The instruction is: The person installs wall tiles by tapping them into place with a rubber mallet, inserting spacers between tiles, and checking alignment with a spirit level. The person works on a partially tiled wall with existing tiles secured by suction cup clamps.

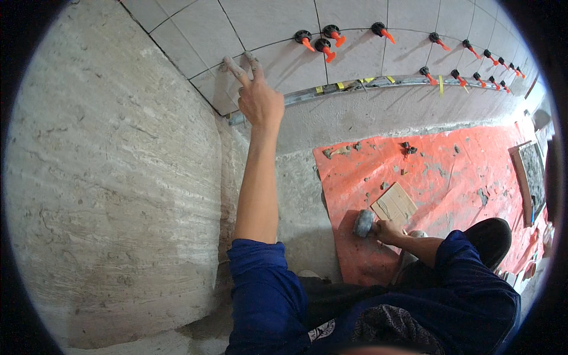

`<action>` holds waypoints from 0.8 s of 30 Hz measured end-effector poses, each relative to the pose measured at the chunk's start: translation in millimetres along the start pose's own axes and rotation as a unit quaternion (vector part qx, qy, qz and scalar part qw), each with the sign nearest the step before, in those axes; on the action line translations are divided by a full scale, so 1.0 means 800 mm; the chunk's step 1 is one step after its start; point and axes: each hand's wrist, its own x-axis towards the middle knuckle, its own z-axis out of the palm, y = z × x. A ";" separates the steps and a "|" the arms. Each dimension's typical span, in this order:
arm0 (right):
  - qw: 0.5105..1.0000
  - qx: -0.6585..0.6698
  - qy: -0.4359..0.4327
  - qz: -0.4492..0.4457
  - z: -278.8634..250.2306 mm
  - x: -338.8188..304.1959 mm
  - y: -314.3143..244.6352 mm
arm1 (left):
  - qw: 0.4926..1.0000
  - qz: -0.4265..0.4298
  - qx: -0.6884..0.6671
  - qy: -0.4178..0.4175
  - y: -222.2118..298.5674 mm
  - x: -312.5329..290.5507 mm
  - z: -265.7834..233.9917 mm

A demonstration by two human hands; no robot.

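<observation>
My left arm reaches up to the tiled wall. Two fingers of my left hand point(259, 97) stretch out against a pale grey wall tile point(216, 89) beside the corner, and the other fingers are curled in. Low down on the right, my right hand point(389, 232) is closed round the handle of a rubber mallet point(364, 223) with a dark grey head. The mallet is above a red sheet, close to a square wooden board point(394, 204). Several black tile levelling clips with orange handles point(327, 49) sit along the tile joints, right of my left hand.
A metal strip point(290, 97) with yellow pieces runs under the lowest tiles. The red sheet point(438, 171), strewn with mortar crumbs, covers the floor. Rough bare wall point(118, 177) rises on the left. A wood-edged tray point(523, 186) is at far right, and my dark shoe point(496, 239) is nearer.
</observation>
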 end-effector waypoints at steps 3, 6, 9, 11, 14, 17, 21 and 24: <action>0.998 -0.037 -0.011 -0.040 -0.011 -0.006 -0.009 | 1.000 0.004 -0.006 0.009 0.000 0.000 -0.001; 0.995 -0.068 -0.026 -0.062 -0.028 -0.014 -0.022 | 0.997 0.027 -0.034 0.062 0.000 -0.003 0.001; 0.993 -0.027 -0.032 -0.109 -0.036 -0.017 -0.034 | 0.998 0.036 -0.007 0.047 -0.006 -0.004 0.003; 0.992 -0.033 -0.044 -0.111 -0.033 -0.013 -0.036 | 0.997 0.045 -0.027 0.048 -0.014 -0.005 0.005; 0.987 -0.099 -0.094 -0.081 -0.027 0.004 -0.023 | 0.976 0.086 -0.109 0.167 -0.036 -0.007 0.007; 0.971 -0.109 -0.188 -0.102 -0.026 0.036 0.001 | 0.948 -0.023 -0.210 0.239 -0.070 -0.005 0.000; 0.949 -0.115 -0.269 -0.118 -0.034 0.072 0.028 | 0.929 -0.131 -0.309 0.155 -0.108 0.005 -0.011; 0.951 -0.100 -0.273 -0.107 -0.041 0.074 0.035 | 0.946 -0.147 -0.254 0.134 -0.102 0.004 -0.008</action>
